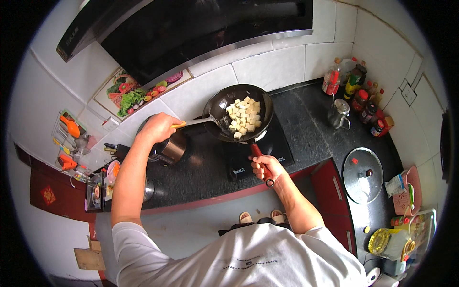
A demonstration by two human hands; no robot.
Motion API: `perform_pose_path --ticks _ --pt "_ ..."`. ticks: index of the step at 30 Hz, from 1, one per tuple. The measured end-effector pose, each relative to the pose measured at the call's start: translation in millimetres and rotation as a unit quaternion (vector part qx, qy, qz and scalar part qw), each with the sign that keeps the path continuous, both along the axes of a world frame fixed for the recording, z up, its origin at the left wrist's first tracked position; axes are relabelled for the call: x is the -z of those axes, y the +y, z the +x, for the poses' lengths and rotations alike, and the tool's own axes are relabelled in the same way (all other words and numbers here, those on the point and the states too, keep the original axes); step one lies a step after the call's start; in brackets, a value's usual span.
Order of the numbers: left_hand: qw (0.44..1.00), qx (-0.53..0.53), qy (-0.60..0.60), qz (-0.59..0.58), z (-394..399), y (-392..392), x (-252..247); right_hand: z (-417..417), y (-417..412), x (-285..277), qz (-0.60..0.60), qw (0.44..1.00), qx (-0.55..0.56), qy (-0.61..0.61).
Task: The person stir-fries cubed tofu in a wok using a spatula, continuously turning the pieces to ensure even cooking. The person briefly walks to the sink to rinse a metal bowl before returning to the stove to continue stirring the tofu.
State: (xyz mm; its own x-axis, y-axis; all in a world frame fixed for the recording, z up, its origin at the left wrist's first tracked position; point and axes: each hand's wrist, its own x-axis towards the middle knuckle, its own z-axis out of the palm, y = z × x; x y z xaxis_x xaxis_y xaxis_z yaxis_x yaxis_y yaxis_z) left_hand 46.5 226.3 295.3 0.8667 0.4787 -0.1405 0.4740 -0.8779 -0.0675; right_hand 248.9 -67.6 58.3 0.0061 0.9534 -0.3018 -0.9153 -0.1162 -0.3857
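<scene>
Tofu-like pale cubes (246,114) lie heaped in a dark wok (215,98), mostly towards its right side. My right hand (266,168) is closed around the wok's red handle (256,150). The wok is over a black cooktop (283,143) and looks tilted; whether it touches the cooktop I cannot tell. My left hand (159,128) grips the yellow handle end (179,125) of a metal spatula (199,121), whose blade is inside the wok, left of the cubes. Below my left hand stands a brown, shiny cooker (174,149), partly hidden by my forearm.
A range hood (215,32) overhangs the counter (193,179). To the right are a steel pot with a spout (338,114), several sauce bottles and jars (359,100), a glass lid (363,175), a pink basket (401,201) and an oil bottle (389,244). Utensils (71,129) hang at left.
</scene>
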Motion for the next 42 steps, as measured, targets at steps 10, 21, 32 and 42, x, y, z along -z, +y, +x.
perform_pose_path --ticks 10,21,32,42 --pt "0.996 0.051 -0.024 -0.069 4.6 36.5 10.6 8.1 0.5 13.0 0.021 0.999 -0.014 0.022" --pt "0.994 0.069 -0.025 -0.081 1.8 56.3 16.2 9.9 -0.5 12.3 0.007 1.000 -0.005 0.013" --pt "0.998 0.059 0.000 -0.018 11.1 54.1 10.7 13.0 -1.9 8.7 0.006 1.000 0.001 -0.008" --pt "0.994 0.098 -0.004 -0.045 12.8 70.2 4.9 13.9 -3.1 13.1 0.007 1.000 -0.008 0.001"
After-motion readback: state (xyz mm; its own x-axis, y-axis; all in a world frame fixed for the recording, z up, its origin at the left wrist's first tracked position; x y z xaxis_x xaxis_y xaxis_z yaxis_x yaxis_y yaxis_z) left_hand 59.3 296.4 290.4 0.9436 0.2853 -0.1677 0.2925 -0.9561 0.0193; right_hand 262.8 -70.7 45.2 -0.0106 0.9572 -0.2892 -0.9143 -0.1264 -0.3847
